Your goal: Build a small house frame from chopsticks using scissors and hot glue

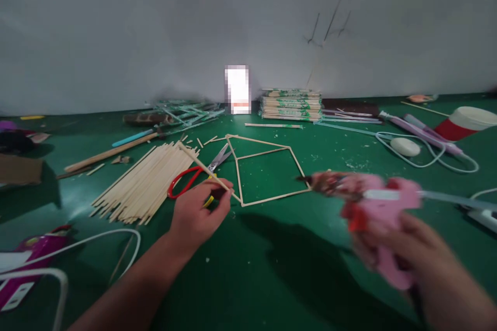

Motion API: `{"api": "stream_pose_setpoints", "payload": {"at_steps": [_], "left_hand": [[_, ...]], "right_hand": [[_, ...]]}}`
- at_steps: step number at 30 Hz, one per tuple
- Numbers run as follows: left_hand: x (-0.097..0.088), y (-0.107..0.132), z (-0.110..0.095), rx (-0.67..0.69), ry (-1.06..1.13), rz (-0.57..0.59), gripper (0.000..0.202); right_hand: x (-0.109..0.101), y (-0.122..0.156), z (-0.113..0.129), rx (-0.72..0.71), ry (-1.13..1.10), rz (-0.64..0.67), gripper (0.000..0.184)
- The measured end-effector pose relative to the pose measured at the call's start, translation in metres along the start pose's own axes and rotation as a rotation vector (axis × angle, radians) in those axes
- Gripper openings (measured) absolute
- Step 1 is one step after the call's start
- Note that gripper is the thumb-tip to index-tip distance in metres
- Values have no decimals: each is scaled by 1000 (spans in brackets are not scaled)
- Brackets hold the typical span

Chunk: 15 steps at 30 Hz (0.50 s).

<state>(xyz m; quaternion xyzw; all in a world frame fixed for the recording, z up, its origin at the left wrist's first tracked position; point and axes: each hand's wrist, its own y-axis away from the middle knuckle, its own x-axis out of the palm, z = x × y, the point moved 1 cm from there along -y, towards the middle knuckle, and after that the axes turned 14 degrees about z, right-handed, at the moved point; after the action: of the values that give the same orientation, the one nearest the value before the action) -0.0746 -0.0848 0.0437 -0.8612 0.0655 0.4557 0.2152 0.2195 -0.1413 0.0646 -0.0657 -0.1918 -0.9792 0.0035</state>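
Observation:
Between the finger and thumb of my left hand (pixel 202 209) is a thin wooden stick (pixel 204 167), tilted, its lower end at the near left corner of a stick frame (pixel 277 198). That frame is a square of joined sticks with further sticks at its far side. My right hand (pixel 404 243) grips a pink glue gun (pixel 392 207), slightly blurred, a clear glue stick running out of its back. Its dark nozzle points left, close to the frame's near right corner. Red-handled scissors (pixel 186 181) lie half open beyond my left hand, beside a pile of loose sticks (pixel 143 183).
Wrapped stick bundles (pixel 291 105) are stacked by the wall, near a bright blurred-out screen (pixel 237 88). A purple power strip (pixel 34 264) with white cables sits at left. A red and white cup (pixel 466 121) and a looped cord (pixel 427 158) are at right.

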Motion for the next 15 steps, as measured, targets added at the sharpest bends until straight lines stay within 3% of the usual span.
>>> {"api": "stream_pose_setpoints", "payload": {"at_steps": [2,5,10,15], "left_hand": [[0,1,0,-38,-11,-53,11],[1,2,0,-78,10,-76,12],[5,2,3,-137,109,-20,10],[8,0,2,-130,144,-35,9]], "right_hand": [[27,-5,-9,118,104,218,41],[48,-21,-18,125,236,351,45],[52,-47,-26,72,405,421,43],[51,-49,-38,-5,450,501,33]]}}
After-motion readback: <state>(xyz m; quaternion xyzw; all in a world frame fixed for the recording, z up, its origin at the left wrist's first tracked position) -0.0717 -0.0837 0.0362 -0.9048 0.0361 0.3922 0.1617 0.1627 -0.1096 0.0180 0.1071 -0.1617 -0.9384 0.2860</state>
